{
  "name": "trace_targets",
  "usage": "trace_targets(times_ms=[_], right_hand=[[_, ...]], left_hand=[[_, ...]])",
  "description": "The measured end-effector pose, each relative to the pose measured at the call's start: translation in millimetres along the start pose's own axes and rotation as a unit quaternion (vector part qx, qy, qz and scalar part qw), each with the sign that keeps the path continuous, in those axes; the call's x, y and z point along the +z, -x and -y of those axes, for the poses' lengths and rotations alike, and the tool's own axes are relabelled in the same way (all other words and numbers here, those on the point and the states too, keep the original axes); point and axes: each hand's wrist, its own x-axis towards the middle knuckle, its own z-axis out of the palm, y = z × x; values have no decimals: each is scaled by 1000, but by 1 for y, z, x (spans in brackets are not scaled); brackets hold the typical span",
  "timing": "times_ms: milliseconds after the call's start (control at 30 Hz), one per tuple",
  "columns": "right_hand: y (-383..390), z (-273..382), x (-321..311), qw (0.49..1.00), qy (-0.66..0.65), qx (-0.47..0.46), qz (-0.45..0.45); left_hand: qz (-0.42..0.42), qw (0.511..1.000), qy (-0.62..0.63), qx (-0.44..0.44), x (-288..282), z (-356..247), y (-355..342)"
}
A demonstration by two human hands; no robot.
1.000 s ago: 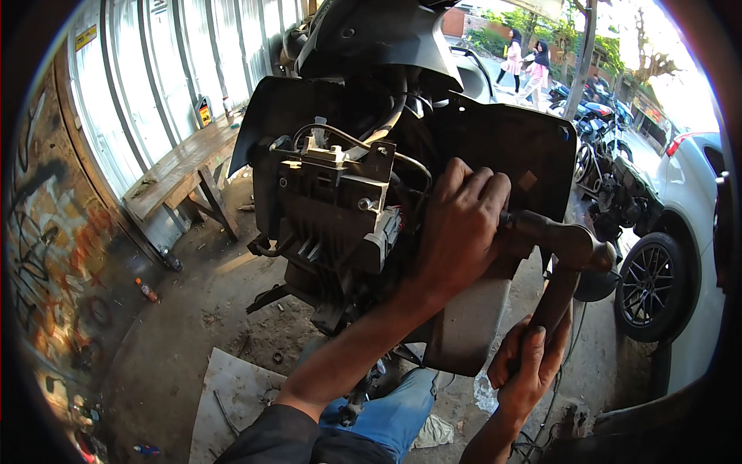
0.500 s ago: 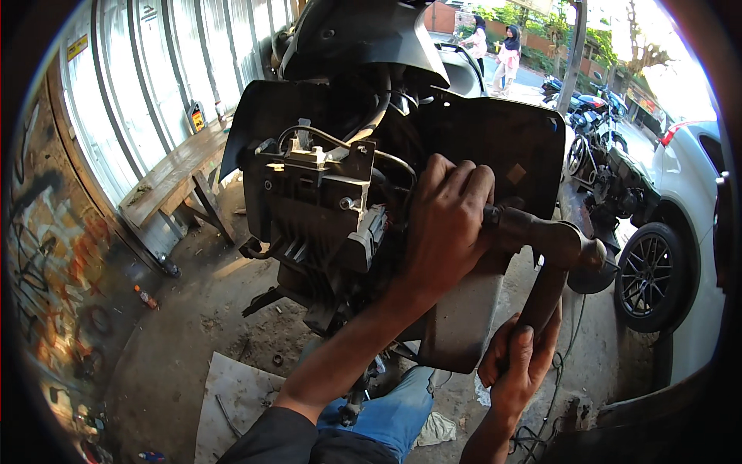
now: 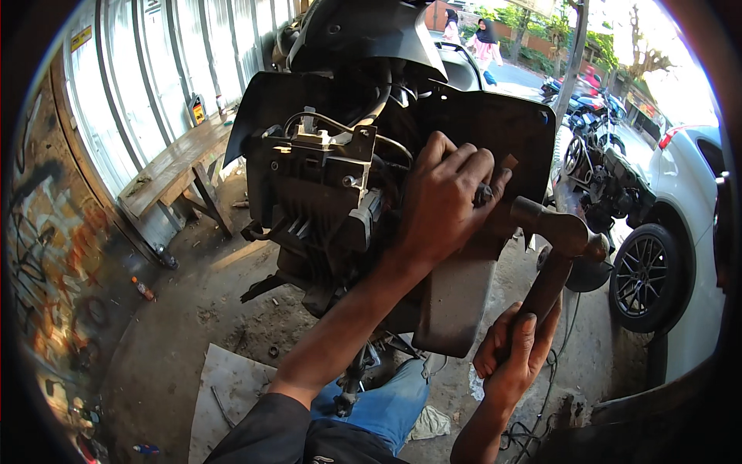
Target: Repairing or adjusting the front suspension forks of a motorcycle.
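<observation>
My left hand (image 3: 452, 193) is closed around a small dark piece, perhaps a tool, whose end shows between thumb and fingers in front of a dark body panel (image 3: 510, 124). My right hand (image 3: 514, 348) grips the handle of a hammer (image 3: 549, 301); its metal head sits just right of my left fingers, with a small gap. Left of my left hand is a finned black motorcycle assembly (image 3: 313, 201) with a metal bracket, hoses and bolts. A dark fairing (image 3: 355, 39) is above it. What lies behind my left hand is hidden.
A wooden bench (image 3: 166, 162) stands by a corrugated wall at left. Cardboard (image 3: 224, 387), cables (image 3: 525, 433) and a rag (image 3: 429, 425) lie on the dirty floor. A white car (image 3: 680, 201) and motorcycles (image 3: 587, 147) are at right; people (image 3: 483, 42) are on the street behind.
My left hand has risen slightly with the dark piece, which now sits apart from the hammer head. My right hand and hammer shifted slightly left and up. The people in the background moved.
</observation>
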Motion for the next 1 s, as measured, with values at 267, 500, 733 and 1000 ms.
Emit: trace_targets(times_ms=[267, 500, 733, 1000], right_hand=[[-2, 1, 7, 1000, 22, -15, 16], [-1, -6, 6, 999, 26, -15, 34], [1, 7, 12, 997, -24, -67, -14], [-1, -11, 13, 987, 149, 22, 63]], left_hand=[[-16, 1000, 21, -12, 1, 2, 5], [-5, 999, 32, -9, -2, 3, 6], [-50, 998, 47, -13, 3, 4, 7], [-24, 999, 22, -8, -8, 12, 7]])
